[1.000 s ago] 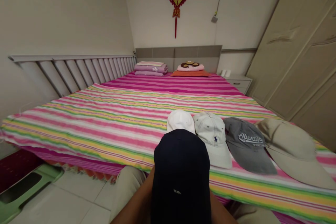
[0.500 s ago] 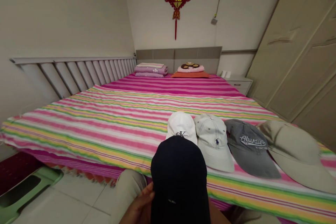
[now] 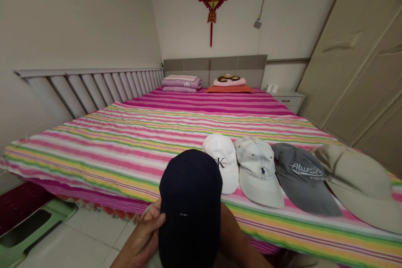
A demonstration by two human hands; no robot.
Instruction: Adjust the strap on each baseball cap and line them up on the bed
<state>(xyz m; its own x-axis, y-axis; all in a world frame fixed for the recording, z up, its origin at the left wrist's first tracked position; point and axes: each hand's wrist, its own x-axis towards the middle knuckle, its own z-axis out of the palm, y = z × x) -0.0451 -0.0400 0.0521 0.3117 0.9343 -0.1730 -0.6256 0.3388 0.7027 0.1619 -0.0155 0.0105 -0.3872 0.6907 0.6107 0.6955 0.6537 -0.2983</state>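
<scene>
A dark navy baseball cap (image 3: 190, 188) is held up at the bed's front edge, crown upward and brim toward me, with a small pale mark on its front. My left hand (image 3: 149, 226) grips its left side, thumb on the outside. Behind the cap's right side goes my right hand (image 3: 228, 228); its fingers are hidden by the cap. The navy cap partly covers a white cap (image 3: 221, 148) with black lettering on the bed. Beside that lie a pale grey cap (image 3: 259, 163) with a small dark emblem, a dark grey cap (image 3: 301, 176) with white lettering, and a beige cap (image 3: 354, 176).
A striped sheet (image 3: 103, 146) covers the bed. Folded purple bedding (image 3: 182, 83) and a pink folded item (image 3: 237, 82) lie by the headboard (image 3: 188, 65). A metal railing (image 3: 94, 88) runs along the left. A green stool (image 3: 40, 222) stands on the tiled floor.
Both hands have moved left and slightly up with the navy cap. More of the white cap and of my left hand shows now.
</scene>
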